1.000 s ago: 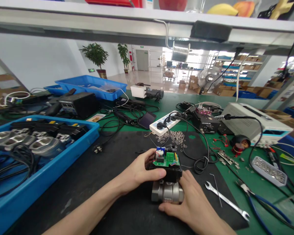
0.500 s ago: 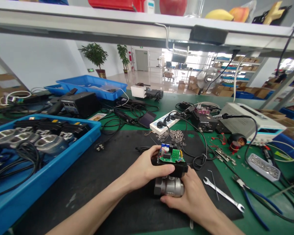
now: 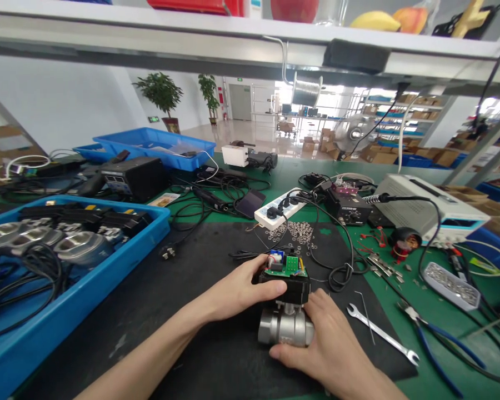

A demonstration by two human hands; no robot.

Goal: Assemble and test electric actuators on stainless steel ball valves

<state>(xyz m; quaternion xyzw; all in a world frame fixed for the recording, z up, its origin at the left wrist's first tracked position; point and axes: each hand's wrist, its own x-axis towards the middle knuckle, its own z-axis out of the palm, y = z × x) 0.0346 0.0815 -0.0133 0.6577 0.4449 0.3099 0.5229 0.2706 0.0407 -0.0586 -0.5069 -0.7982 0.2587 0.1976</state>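
On the black mat (image 3: 183,311) in front of me stands a motorised valve: a silver metal valve body (image 3: 281,329) with a black actuator housing (image 3: 289,288) on top, open to show a green circuit board (image 3: 287,266). My left hand (image 3: 237,289) is closed around the left side of the black housing, thumb along its front edge. My right hand (image 3: 325,344) cups the silver valve body from the right and below, fingers wrapped round it.
A silver spanner (image 3: 381,333) and blue-handled pliers (image 3: 437,339) lie to the right. Loose washers (image 3: 294,230), a white power strip (image 3: 277,210), a soldering station (image 3: 350,211) and tangled cables sit behind. A blue bin (image 3: 79,289) of valve parts stands at left.
The valve assembly and both hands shifted slightly, tilting then settling back; both hands keep their hold. The view moved a little.
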